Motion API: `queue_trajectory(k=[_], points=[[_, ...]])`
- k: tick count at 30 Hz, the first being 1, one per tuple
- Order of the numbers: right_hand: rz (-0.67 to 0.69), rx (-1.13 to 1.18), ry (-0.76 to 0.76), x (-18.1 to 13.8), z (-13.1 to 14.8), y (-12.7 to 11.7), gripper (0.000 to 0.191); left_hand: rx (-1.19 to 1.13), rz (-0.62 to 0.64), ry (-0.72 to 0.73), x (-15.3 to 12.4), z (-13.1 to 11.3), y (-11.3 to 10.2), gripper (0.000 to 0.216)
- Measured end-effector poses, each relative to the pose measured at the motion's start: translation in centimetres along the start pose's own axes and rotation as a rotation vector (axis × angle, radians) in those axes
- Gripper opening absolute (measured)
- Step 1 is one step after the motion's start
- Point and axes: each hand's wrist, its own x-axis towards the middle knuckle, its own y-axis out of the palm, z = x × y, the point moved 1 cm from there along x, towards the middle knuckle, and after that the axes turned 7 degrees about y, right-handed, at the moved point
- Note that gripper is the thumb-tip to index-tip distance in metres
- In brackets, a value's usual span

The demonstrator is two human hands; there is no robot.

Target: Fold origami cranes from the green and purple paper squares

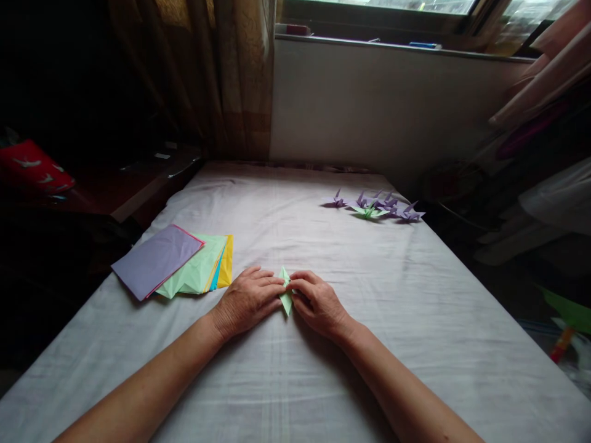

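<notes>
Down at the fingertips, a folded green paper (287,305) is being held between the two hands, narrow points showing toward the table's far edge and back toward the person. The left hand (249,298) is keeping its fingers fairly straight and close together, tips touching the paper's left side. The right hand (321,304) is curling more, finger and thumb narrowing onto the right side. The fingers are covering the middle, so I can't fairly tell how the folds are lying there.

The paper is resting about midway between the left and right edges of the cloth-covered table (415,344). Just beyond the left hand, toward the left edge, coloured sheets are fanning out: a purple sheet (159,258) is lying uppermost, one corner reaching that edge, with green sheets (203,267) and a yellow sheet (226,263) showing from under it. Well apart, near the far right corner, several purple cranes (410,213) are standing, with a green crane (368,212) sitting in front. Behind the far edge, a curtain (244,80) is hanging.
</notes>
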Motion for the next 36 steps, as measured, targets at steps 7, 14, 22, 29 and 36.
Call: queue_trajectory(k=[7,14,22,29,36], points=[[-0.012,0.092,-0.065,-0.8,-0.2,-0.4,0.037,-0.128,-0.12,-0.104,0.1,-0.4,0.4,0.024],[-0.015,0.106,-0.068,-0.7,-0.4,-0.3,0.037,-0.147,-0.131,-0.134,0.2,-0.4,0.5,0.017],[-0.035,0.041,0.036,-0.2,-0.1,0.0,0.016,-0.103,-0.174,-0.198,0.5,-0.5,0.9,0.019],[-0.08,-0.083,0.108,0.3,0.4,0.6,0.018,-0.238,-0.227,-0.229,0.7,0.0,1.0,0.007],[-0.025,-0.047,0.141,0.7,0.3,0.5,0.01,-0.278,-0.253,-0.303,1.1,0.0,1.2,0.008]])
